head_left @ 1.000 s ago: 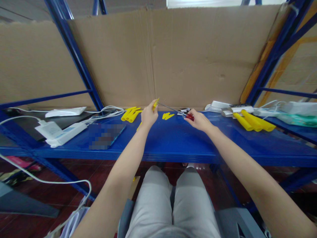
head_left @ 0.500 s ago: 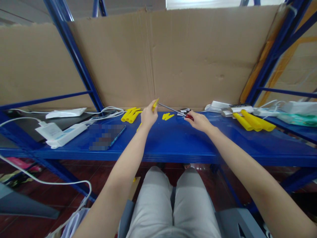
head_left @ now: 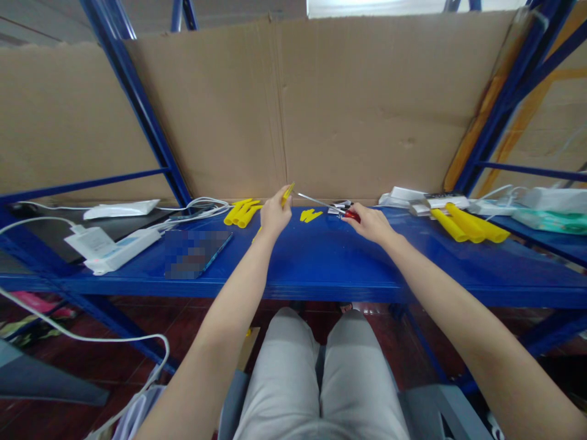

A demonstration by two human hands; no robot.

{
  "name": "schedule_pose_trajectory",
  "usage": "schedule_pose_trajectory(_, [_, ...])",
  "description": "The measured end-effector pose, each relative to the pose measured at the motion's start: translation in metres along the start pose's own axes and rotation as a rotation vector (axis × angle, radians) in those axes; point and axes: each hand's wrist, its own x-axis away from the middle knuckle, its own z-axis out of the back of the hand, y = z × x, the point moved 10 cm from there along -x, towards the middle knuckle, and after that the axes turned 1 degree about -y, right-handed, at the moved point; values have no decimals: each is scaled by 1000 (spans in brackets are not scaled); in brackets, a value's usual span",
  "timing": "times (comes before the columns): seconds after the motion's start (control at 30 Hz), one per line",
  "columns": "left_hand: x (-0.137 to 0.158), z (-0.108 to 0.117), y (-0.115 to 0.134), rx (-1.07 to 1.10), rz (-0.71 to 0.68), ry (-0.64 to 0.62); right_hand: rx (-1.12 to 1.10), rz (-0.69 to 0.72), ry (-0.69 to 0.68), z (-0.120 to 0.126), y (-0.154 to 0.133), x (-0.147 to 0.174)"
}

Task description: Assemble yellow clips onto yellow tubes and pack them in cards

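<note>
My left hand (head_left: 276,212) is closed around a yellow piece (head_left: 288,194), which looks like a flattened tube. Its tip sticks out above the fingers, and a bit of yellow shows behind the wrist. My right hand (head_left: 369,223) grips the red handle of a long, thin metal tool (head_left: 314,200); its exact kind is unclear. The tool's far end points left and reaches close to the yellow tip; contact cannot be made out. Small yellow scraps (head_left: 310,215) lie on the blue shelf between my hands. Several yellow tubes (head_left: 242,214) rest just left of my left hand.
More yellow tubes (head_left: 470,225) lie at the right beside white boxes (head_left: 408,194). A dark flat device (head_left: 197,253), a white power strip (head_left: 121,252) and white cables (head_left: 202,208) are on the left. Cardboard (head_left: 348,104) closes off the blue shelf's (head_left: 339,263) back.
The metal tool has tilted or turned slightly in my right hand, and more of its red handle shows. My left hand and the yellow tube stay almost in place.
</note>
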Motion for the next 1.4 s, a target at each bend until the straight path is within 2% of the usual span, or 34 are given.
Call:
schedule_pose_trajectory(0.13, [-1,1,-1,5,-4,3,-5,11,-9,-1,-2,0])
schedule_pose_trajectory(0.4, [0,-1,1,-14,-15,-14,-174,14,31,2,2,0])
schedule_pose_trajectory(0.7, [2,1,4,-21,-24,-22,-42,11,8,0,0,0])
schedule_pose_trajectory(1.03, [2,1,3,-27,-8,-24,-7,9,-43,-2,-3,-1])
schedule_pose_trajectory(1.27, [2,1,4,-34,-1,-41,-63,-6,-52,1,-5,0])
schedule_pose_trajectory(1.4, [2,1,5,-16,-12,-45,-140,-10,-11,2,-1,-1])
